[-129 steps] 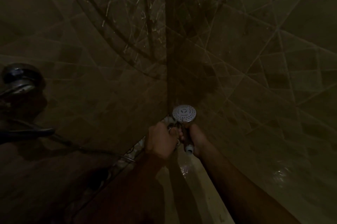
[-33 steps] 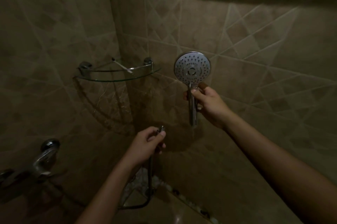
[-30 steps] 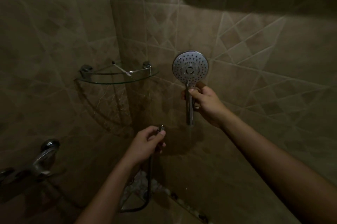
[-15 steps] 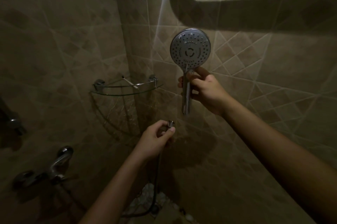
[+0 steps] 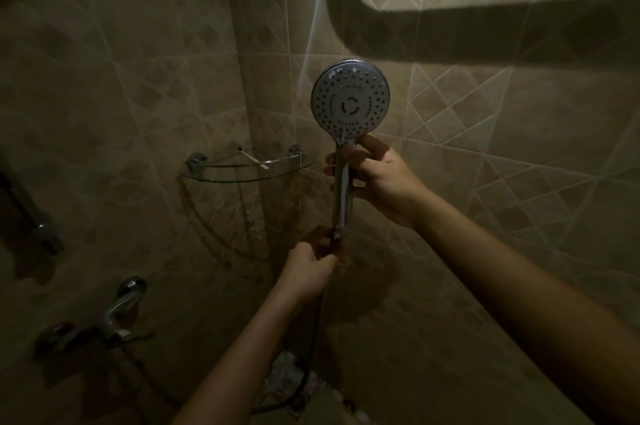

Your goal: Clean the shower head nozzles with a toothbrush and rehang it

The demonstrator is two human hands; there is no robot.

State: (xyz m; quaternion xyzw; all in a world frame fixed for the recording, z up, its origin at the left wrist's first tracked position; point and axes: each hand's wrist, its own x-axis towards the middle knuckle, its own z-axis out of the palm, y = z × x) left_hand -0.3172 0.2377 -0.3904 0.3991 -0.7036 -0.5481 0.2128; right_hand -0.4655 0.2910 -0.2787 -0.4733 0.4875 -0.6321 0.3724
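Note:
A chrome shower head with a round nozzle face points toward me, upright in front of the tiled corner. My right hand grips its handle just below the face. My left hand holds the metal end of the dark hose right at the bottom of the handle, touching it. The hose hangs down toward the floor. A thin toothbrush lies on the glass corner shelf, left of the shower head.
A chrome tap sticks out of the left wall low down. A dark bracket or pipe is on the far left wall. Tiled walls meet in a corner behind the shelf. Pebble flooring shows below.
My left hand has risen with the hose end until it meets the bottom of the handle. Earlier the two were apart. The shower head was lifted from near the floor.

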